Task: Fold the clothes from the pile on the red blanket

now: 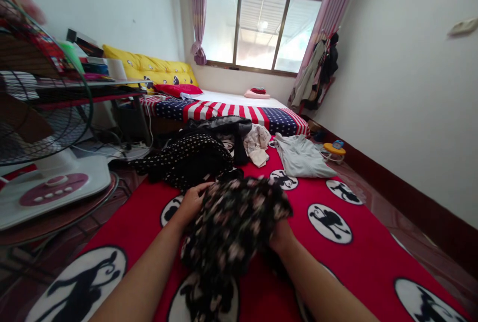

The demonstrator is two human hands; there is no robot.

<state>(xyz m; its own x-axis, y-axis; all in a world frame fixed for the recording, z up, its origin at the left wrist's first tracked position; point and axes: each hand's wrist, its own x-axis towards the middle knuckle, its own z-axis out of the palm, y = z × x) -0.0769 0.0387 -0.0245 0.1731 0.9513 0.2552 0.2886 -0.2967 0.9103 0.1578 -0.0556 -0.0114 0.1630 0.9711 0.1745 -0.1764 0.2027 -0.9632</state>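
Observation:
A black garment with a pink-and-white floral print (pixel 239 217) hangs bunched between my hands over the red blanket (pixel 261 282). My left hand (pixel 193 206) grips its left edge, fingers closed on the cloth. On the other side, my right hand (pixel 281 236) holds the garment from beneath; the cloth covers its fingers. Motion blurs the fabric, so its kind is unclear. Just beyond my left hand lies a black polka-dot garment (pixel 186 155). Behind it are dark clothes (pixel 227 125) and a cream patterned garment (pixel 257 143). A light grey shirt (pixel 302 155) is spread at the right.
At the left, a fan (pixel 56 182) stands on a round stool (pixel 82 212), near a cluttered desk (pixel 112 83). A bed (pixel 231 98) stands below the window. By the right wall are a small yellow stool (pixel 334 149) and hanging clothes (pixel 315 73).

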